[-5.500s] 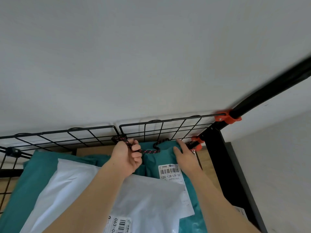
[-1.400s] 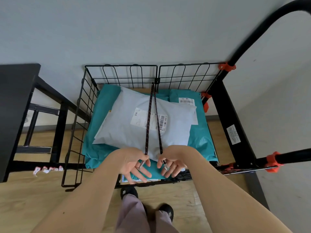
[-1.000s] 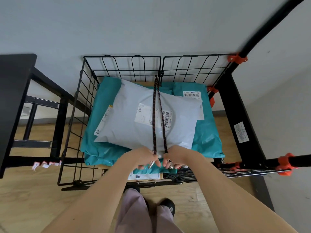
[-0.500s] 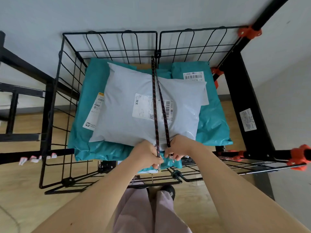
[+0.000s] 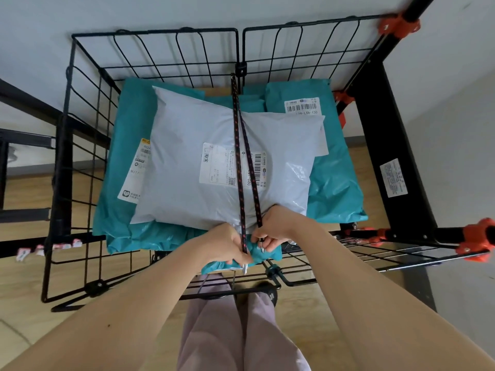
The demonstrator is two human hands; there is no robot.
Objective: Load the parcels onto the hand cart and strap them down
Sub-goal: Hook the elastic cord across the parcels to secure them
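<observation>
A: Hand cart point(image 5: 155, 53) loaded: white parcel point(image 5: 192, 162) on teal parcels point(image 5: 337, 188), cord point(image 5: 237, 135) doubled over the top from the back wall.
B: Hands?
A: Left hand point(image 5: 227, 246) pinches one strand, right hand point(image 5: 273, 228) the other. Hooks point(image 5: 244, 269) probably unclipped; pull both strands taut, clip to front rail point(image 5: 294, 283).

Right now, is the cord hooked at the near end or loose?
Loose: the left hand and right hand each hold a cord end, and neither hook looks caught on the cart.

Cord point(image 5: 238, 162) pulled farther over white parcel point(image 5: 187, 170), left hand point(image 5: 227, 247) and right hand point(image 5: 273, 231) nearer front rail point(image 5: 300, 284)
</observation>
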